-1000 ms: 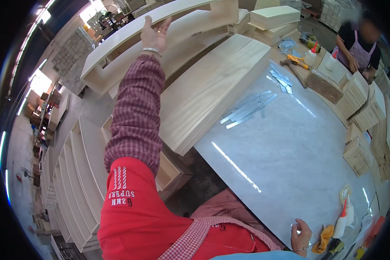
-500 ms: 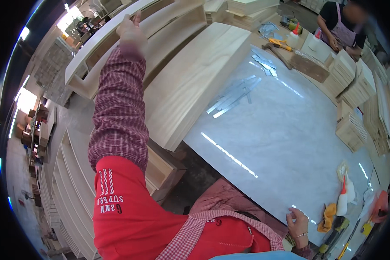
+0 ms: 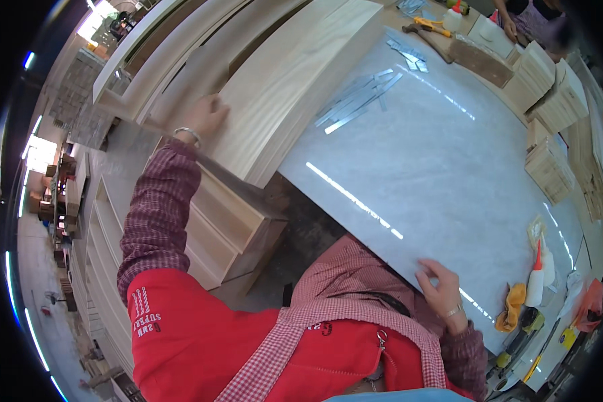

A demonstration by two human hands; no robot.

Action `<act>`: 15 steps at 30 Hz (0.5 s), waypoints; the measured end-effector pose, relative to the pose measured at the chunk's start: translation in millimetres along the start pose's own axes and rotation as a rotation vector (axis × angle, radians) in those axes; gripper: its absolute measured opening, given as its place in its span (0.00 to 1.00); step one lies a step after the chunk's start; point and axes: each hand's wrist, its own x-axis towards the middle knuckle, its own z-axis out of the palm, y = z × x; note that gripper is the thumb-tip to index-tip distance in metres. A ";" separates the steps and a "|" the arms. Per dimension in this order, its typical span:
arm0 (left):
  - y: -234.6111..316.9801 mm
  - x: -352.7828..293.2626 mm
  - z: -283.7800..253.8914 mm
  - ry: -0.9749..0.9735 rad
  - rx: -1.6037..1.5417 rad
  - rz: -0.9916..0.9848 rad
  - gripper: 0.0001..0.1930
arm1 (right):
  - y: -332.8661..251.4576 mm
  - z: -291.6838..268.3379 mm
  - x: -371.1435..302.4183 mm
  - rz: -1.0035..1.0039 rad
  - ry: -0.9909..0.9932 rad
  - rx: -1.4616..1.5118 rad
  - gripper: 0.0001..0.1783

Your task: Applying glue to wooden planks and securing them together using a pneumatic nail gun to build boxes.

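Note:
My left hand is at the near end of a pale wooden piece, blurred by motion, its fingers bent around the edge. Beside it on the right lies a stack of wide, light-grained boards, its corner over the table edge. My right hand rests at the near edge of the grey-white tabletop, thumb and forefinger apart, nothing in it. Several thin metal strips lie on the tabletop near the boards, with shorter strips farther back.
Wooden frames stand far left, and drawer-like boxes below the boards. A hammer, glue bottles, an orange cloth and stacked wood blocks line the table's far and right sides. Another person is at the back right.
My left hand has drawn back toward me from the far wooden frames, the blurred wooden piece now beneath it. My right hand has shifted slightly up the view. The view itself has tilted.

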 end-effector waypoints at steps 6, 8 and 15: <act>-51.7 -35.6 -6.1 -0.149 -0.036 -0.150 0.25 | -78.2 70.4 86.1 -0.217 -0.281 0.182 0.22; -35.5 -48.2 -6.3 -0.107 -0.119 -0.140 0.23 | -105.9 94.9 113.8 -0.160 -0.329 0.285 0.26; -58.5 -56.0 9.6 -0.004 -0.044 0.005 0.21 | -156.4 184.5 177.6 -0.060 -0.314 0.514 0.28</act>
